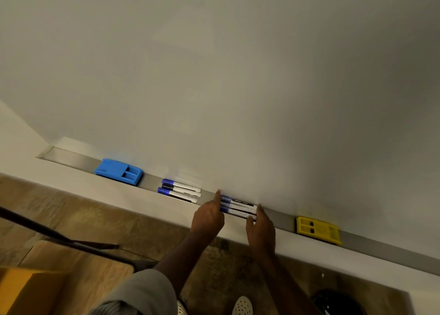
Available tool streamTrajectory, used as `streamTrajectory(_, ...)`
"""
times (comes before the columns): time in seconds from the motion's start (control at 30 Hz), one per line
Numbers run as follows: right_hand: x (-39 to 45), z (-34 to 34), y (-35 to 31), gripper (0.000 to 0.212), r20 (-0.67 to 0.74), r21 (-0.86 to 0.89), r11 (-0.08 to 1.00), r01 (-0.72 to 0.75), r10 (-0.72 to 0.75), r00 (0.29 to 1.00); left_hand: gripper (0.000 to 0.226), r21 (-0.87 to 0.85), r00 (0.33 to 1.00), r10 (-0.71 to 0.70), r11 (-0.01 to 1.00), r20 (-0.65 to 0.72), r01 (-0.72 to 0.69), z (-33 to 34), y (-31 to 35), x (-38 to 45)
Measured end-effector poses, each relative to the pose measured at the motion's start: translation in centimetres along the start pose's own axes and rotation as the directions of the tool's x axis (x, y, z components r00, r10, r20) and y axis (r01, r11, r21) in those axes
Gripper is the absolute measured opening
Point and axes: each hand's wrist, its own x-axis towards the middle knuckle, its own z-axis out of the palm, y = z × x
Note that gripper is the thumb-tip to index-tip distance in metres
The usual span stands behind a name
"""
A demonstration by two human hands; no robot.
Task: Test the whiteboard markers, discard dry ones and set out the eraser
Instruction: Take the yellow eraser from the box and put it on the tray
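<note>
Blank whiteboard (238,76) above metal tray (381,250) holding blue eraser (119,171), yellow eraser (317,230), two marker sets; left hand (208,217) forefinger extended, right hand (260,229) fingers straight, bracketing near marker bundle (239,207) ends.

A cardboard box (26,291) and a black chair (71,240) are seen on the wooden floor (78,212), plus white perforated shoes (242,306).
</note>
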Motion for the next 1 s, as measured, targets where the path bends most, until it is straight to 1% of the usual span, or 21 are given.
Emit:
streamTrajectory(0.07, -0.2, 0.0, 0.0, 0.056, -0.002, -0.022, 1.000, 0.016, -0.016, 1.000, 0.058, 0.012, 0.999, 0.036, 0.999, -0.034, -0.035, 0.3, -0.5, 0.2)
streamTrajectory(0.23, -0.9, -0.6, -0.3, 0.058, -0.029, -0.134, 0.986, 0.100, -0.104, 0.994, 0.064, -0.085, 0.992, 0.082, 0.992, -0.095, -0.090, 0.3, -1.5, 0.0)
streamTrajectory(0.4, -1.6, -1.2, -0.3, 0.061, -0.062, -0.210, 0.971, 0.117, -0.132, 0.989, 0.068, -0.021, 0.990, 0.133, 0.991, -0.039, -0.134, -0.1, -2.5, -0.8)
streamTrajectory(0.43, -1.7, -1.4, -0.3, 0.062, -0.057, -0.227, 0.965, 0.130, -0.146, 0.988, 0.071, -0.012, 0.990, 0.136, 0.991, -0.044, -0.137, -0.3, -2.6, -1.1)
streamTrajectory(0.53, -2.2, -2.2, -0.2, 0.064, -0.034, -0.267, 0.944, 0.193, -0.210, 0.977, 0.090, 0.029, 0.986, 0.159, 0.987, -0.054, -0.158, -0.8, -2.4, -2.0)
streamTrajectory(0.57, -2.3, -2.5, 0.0, 0.065, -0.030, -0.283, 0.934, 0.218, -0.236, 0.971, 0.093, 0.043, 0.985, 0.166, 0.986, -0.052, -0.164, -0.9, -2.3, -2.3)
streamTrajectory(0.63, -2.9, -3.2, 0.4, 0.073, -0.035, -0.303, 0.919, 0.251, -0.274, 0.961, 0.093, 0.081, 0.984, 0.171, 0.983, -0.048, -0.167, -0.8, -1.9, -2.9)
streamTrajectory(0.7, -3.2, -3.8, 1.0, 0.094, -0.050, -0.314, 0.908, 0.276, -0.307, 0.951, 0.095, 0.130, 0.981, 0.187, 0.975, -0.056, -0.179, -0.8, -1.2, -3.7)
streamTrajectory(0.73, -3.4, -4.2, 1.3, 0.099, -0.059, -0.326, 0.898, 0.294, -0.330, 0.942, 0.095, 0.153, 0.977, 0.202, 0.970, -0.066, -0.190, -0.7, -1.0, -4.1)
streamTrajectory(0.83, -4.6, -5.7, 1.7, 0.096, -0.040, -0.349, 0.881, 0.320, -0.355, 0.934, 0.092, 0.166, 0.968, 0.237, 0.961, -0.081, -0.221, -0.4, 0.1, -5.6)
streamTrajectory(0.97, -6.5, -7.8, 3.0, 0.108, 0.014, -0.393, 0.846, 0.360, -0.386, 0.922, 0.089, 0.161, 0.960, 0.257, 0.958, -0.112, -0.238, 0.0, 2.1, -8.4)
streamTrajectory(1.0, -7.0, -8.2, 3.4, 0.107, 0.020, -0.405, 0.840, 0.363, -0.388, 0.921, 0.088, 0.174, 0.958, 0.266, 0.954, -0.111, -0.244, 0.2, 2.6, -9.3)
